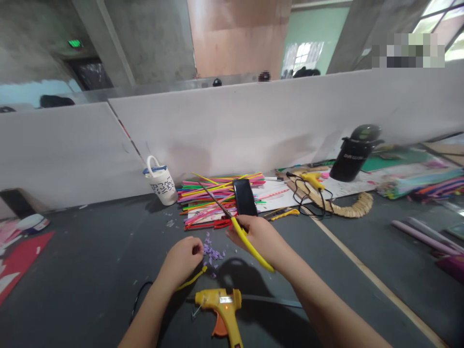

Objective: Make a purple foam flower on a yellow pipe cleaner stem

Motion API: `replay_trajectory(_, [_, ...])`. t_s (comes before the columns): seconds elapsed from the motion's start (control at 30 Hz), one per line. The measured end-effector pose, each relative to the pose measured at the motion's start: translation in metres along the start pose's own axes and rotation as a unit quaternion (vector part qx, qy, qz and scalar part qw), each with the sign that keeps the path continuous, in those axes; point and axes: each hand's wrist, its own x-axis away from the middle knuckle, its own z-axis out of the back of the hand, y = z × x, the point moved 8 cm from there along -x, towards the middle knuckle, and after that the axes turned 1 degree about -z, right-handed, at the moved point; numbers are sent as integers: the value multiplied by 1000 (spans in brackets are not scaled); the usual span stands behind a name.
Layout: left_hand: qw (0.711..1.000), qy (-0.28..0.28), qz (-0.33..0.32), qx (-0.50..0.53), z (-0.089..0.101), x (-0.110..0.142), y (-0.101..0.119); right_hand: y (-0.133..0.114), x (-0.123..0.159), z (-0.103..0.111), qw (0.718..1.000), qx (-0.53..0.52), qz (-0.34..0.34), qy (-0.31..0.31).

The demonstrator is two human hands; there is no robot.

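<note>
My right hand (258,238) is closed round yellow-handled scissors (237,232), whose blades point up and left over a pile of coloured straws (213,198). My left hand (183,261) is closed in a pinch on a small piece I cannot make out, beside a scatter of purple cut bits (212,252). A thin yellow strip (192,279) lies under the left hand. A yellow glue gun (223,309) lies on the dark mat just in front of both hands. A black phone (245,197) rests on the straws.
A white cup with a handle (159,181) stands left of the straws. Behind them runs a white partition (253,121). To the right are a second glue gun with cable (313,181), a black bin (355,152), a curved wooden strip (348,209) and rolled paper (424,237). Red paper (21,258) lies at left.
</note>
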Motion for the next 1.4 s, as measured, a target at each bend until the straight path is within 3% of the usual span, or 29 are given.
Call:
replay_trajectory(0.2, [997,-12,53,-45,-1,-7,-23,10,9,-12,991,129,12,34])
replay_trajectory(0.47, [990,117,70,26,42,11,-54,11,17,-42,968,222,112,18])
replay_trajectory(0.6, [985,155,-10,81,59,32,-32,4,23,-51,956,246,159,-14])
replay_trajectory(0.73, [985,116,-89,95,56,40,0,-7,28,-56,946,255,197,-37])
replay_trajectory(0.97, [987,61,-90,118,36,33,6,-14,35,-64,940,261,211,-61])
replay_trajectory(1.07, [986,74,-78,126,37,33,-5,-13,38,-66,940,261,204,-80])
replay_trajectory(1.23, [978,174,9,117,60,47,-55,6,31,-54,952,270,119,-78])
replay_trajectory(1.4, [978,170,48,107,57,57,-83,17,9,-53,950,300,30,-75])
